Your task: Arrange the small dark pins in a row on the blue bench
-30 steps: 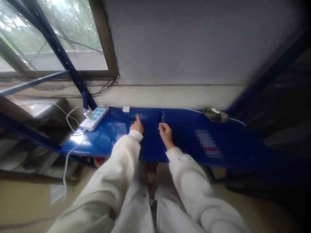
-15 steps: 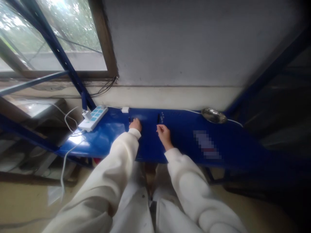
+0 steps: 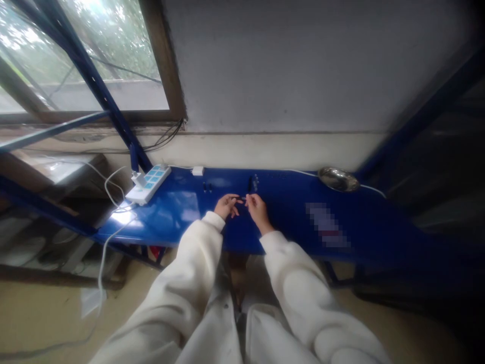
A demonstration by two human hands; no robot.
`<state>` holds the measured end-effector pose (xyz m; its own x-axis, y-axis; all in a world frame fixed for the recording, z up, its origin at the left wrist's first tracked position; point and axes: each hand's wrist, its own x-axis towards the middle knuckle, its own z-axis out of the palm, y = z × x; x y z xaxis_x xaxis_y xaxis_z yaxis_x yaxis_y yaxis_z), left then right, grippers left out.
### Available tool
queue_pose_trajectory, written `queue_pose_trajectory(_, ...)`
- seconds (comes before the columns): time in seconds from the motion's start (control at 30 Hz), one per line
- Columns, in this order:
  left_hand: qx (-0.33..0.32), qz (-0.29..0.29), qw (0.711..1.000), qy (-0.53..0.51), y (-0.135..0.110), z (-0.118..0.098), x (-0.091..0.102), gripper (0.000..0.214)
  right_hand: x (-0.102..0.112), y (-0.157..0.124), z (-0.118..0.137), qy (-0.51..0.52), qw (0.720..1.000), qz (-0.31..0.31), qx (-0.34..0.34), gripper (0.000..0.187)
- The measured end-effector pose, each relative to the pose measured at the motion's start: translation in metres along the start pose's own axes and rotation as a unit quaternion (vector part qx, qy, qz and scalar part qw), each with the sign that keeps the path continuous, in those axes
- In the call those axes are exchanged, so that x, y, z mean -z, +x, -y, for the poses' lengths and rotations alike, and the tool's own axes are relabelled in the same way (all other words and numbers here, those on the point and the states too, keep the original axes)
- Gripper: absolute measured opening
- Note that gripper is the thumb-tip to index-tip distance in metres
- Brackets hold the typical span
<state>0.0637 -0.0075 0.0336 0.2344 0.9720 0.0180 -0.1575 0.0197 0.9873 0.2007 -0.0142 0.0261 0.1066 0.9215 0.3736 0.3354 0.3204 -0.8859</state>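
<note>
Wall [image 3: 288, 65] rises behind a glossy blue table [image 3: 288, 222]. A white power strip [image 3: 148, 185] lies toward the table's left end, and a shiny metal dish [image 3: 338, 179] sits near the back edge at right. Between them, the left hand [image 3: 226, 206] and right hand [image 3: 258, 208] nearly meet: the left pinches a slim dark piece [image 3: 238, 197], its end at the right's fingertips; whether those grip it, I cannot tell. Beyond lie a white adapter [image 3: 197, 171], a black stick [image 3: 250, 183], two smaller dark pieces [image 3: 205, 187] and tiny clear bits [image 3: 255, 183].
</note>
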Motion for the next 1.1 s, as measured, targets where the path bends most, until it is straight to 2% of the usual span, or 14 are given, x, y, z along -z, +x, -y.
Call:
queue_pose_trajectory(0.13,0.004,0.02,0.999,-0.029,-0.0044,0.0002,0.0013,0.044,0.0013,-0.0016,0.003,-0.007,1.0,0.027,0.006,0.038)
queue_pose_trajectory(0.37,0.009,0.043,0.999,0.009,-0.0062,0.0003,-0.0001,0.047,0.0009,-0.0025,-0.0007,-0.028,0.996,0.084,0.004,0.042)
queue_pose_trajectory(0.77,0.007,-0.028,0.999,-0.04,-0.0041,0.0012,0.0015,0.044,0.0021,-0.0018,-0.001,-0.021,1.0,0.016,-0.002,0.045)
queue_pose_trajectory(0.97,0.028,-0.127,0.987,-0.089,-0.0036,-0.0035,0.0066,0.039,0.004,-0.0024,-0.0009,-0.005,0.999,-0.041,-0.014,0.044)
queue_pose_trajectory(1.1,0.019,-0.093,0.995,-0.043,-0.0034,-0.0013,0.0056,0.041,0.0031,-0.0017,-0.0008,-0.001,0.999,-0.032,-0.011,0.041)
